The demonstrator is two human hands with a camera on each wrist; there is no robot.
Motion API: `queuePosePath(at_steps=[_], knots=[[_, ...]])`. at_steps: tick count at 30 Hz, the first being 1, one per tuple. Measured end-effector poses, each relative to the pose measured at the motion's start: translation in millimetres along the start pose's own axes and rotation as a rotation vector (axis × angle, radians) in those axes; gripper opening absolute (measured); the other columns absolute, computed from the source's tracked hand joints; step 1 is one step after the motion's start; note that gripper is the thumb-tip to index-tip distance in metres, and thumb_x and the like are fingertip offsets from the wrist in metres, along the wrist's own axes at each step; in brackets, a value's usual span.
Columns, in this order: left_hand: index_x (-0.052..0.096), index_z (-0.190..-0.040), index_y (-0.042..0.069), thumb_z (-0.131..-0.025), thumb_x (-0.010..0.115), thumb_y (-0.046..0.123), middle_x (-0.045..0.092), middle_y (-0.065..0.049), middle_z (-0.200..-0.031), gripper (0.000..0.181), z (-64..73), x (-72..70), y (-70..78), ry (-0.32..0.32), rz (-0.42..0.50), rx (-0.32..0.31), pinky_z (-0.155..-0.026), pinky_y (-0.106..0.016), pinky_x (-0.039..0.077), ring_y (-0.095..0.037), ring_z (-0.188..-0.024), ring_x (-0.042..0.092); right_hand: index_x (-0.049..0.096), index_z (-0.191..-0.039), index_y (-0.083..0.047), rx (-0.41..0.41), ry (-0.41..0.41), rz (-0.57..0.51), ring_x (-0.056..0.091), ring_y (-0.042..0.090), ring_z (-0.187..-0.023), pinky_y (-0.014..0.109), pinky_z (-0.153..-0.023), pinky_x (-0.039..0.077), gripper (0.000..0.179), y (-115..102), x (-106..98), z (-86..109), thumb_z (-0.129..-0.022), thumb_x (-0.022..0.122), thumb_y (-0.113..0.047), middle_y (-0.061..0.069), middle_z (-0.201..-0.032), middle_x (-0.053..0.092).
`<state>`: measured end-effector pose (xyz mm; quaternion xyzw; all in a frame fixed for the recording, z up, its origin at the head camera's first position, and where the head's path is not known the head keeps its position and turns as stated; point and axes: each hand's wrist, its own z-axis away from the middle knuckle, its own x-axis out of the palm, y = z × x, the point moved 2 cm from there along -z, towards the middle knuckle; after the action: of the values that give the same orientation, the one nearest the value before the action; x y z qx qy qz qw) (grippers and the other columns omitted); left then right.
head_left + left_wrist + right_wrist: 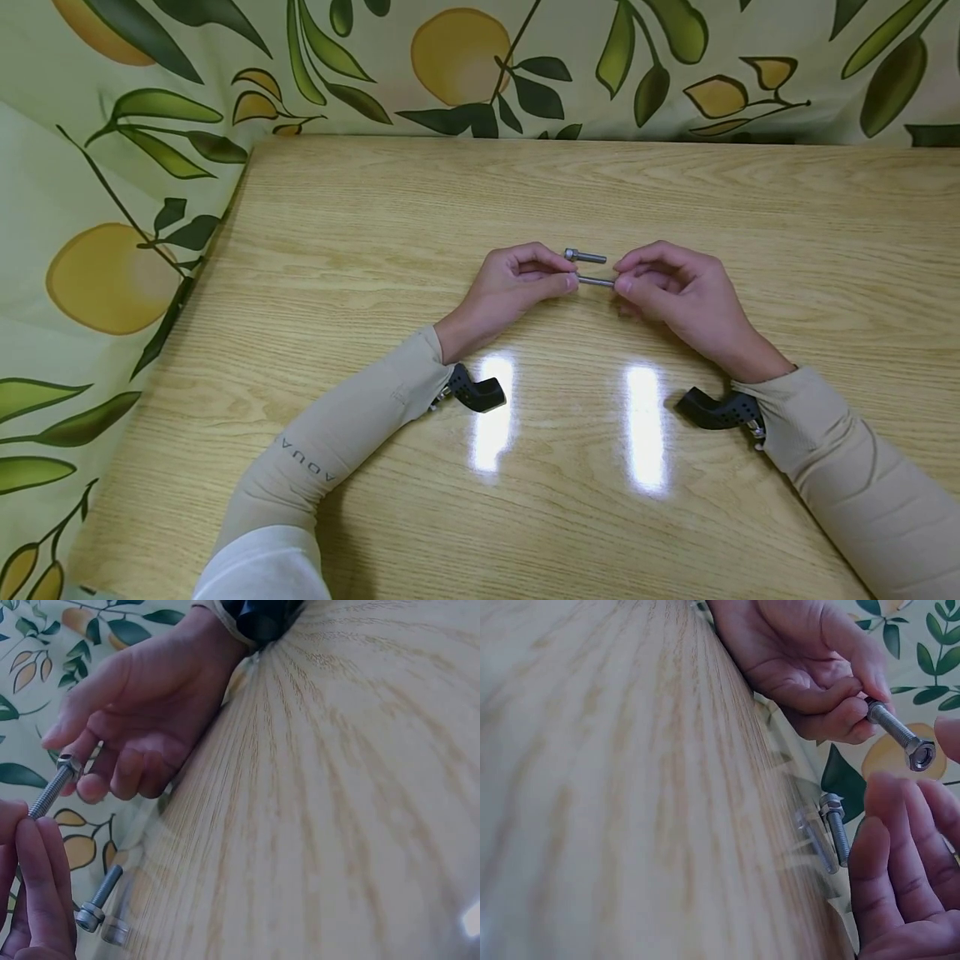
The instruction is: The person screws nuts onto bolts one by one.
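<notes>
A pale cloth [570,42] lines the far and left sides of the wood-grained counter [420,200], printed with round orange-yellow fruits [112,279] and green leaves [168,106]. Two bright, elongated reflections, left [491,425] and right [647,429], shine on the counter's nearer part.

The left sleeve [367,396] is beige and close-fitting, with dark capitals [306,460], apparently AQUA, printed across it. White cloth [266,562] meets its upper end. By its cuff sits a curved black bracket [480,393] with small holes and bits of metal hardware. Opposite it, the creased right sleeve [847,450] is also beige, with a similar black bracket [720,410].
</notes>
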<state>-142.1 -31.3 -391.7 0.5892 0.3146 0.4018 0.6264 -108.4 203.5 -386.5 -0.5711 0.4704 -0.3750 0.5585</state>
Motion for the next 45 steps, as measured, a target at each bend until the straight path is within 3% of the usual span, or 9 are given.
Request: queuePosePath(at_steps=[7,17,21,29,37,45], knots=[[0.072,-0.111,0.0,-0.095,0.075,0.007,0.077,-0.011,-0.109,0.017,-0.6,-0.7,0.1,0.012,0.022,-0.013,-0.094,-0.029,0.063,-0.01,-0.096,0.075,0.066,-0.116,0.007,-0.066,-0.041,-0.161,0.074,0.011,-0.08,0.018,-0.071,0.059,0.028,0.4,2.0,-0.7,-0.089,0.07,0.015,0.006,-0.102,0.073],[0.072,-0.111,0.0,-0.095,0.075,0.009,0.078,-0.004,-0.106,0.018,-1.5,-0.6,0.6,0.006,0.005,-0.006,-0.092,-0.026,0.062,-0.009,-0.095,0.075,0.07,-0.106,0.004,-0.073,0.006,0.016,0.069,0.008,-0.069,0.015,-0.062,0.055,0.018,1.5,1.6,-1.6,-0.089,0.075,0.007,0.0,-0.086,0.074],[0.072,-0.113,0.001,-0.095,0.075,0.01,0.078,-0.008,-0.108,0.02,-1.8,-0.6,0.4,-0.006,-0.002,-0.002,-0.092,-0.027,0.063,-0.009,-0.096,0.075,0.07,-0.105,0.002,-0.054,0.021,0.064,0.067,0.009,-0.066,0.017,-0.059,0.052,0.014,0.2,0.6,-1.1,-0.092,0.074,0.004,0.0,-0.079,0.074],[0.074,-0.114,0.004,-0.094,0.077,0.013,0.078,-0.009,-0.113,0.022,-1.7,-0.9,0.1,-0.01,-0.037,-0.018,-0.095,-0.028,0.062,-0.011,-0.101,0.076,0.071,-0.106,0.003,-0.032,0.016,-0.012,0.069,0.01,-0.068,0.018,-0.06,0.056,0.011,-0.3,0.5,-0.5,-0.094,0.07,0.004,0.004,-0.083,0.076],[0.073,-0.11,0.001,-0.094,0.076,0.006,0.077,-0.013,-0.111,0.018,-2.1,0.2,0.2,-0.012,-0.017,-0.054,-0.093,-0.027,0.063,-0.01,-0.097,0.076,0.069,-0.11,0.004,-0.011,0.02,0.022,0.069,0.009,-0.07,0.019,-0.061,0.056,0.014,-0.2,0.4,0.0,-0.096,0.07,0.001,0.001,-0.086,0.076],[0.073,-0.111,0.0,-0.094,0.075,0.005,0.078,-0.015,-0.111,0.018,-1.3,0.2,0.2,-0.007,-0.003,-0.056,-0.091,-0.027,0.063,-0.01,-0.095,0.076,0.062,-0.12,0.008,-0.056,-0.031,-0.118,0.07,0.008,-0.075,0.017,-0.066,0.056,0.032,0.9,0.6,0.3,-0.09,0.069,0.014,0.002,-0.101,0.07]])
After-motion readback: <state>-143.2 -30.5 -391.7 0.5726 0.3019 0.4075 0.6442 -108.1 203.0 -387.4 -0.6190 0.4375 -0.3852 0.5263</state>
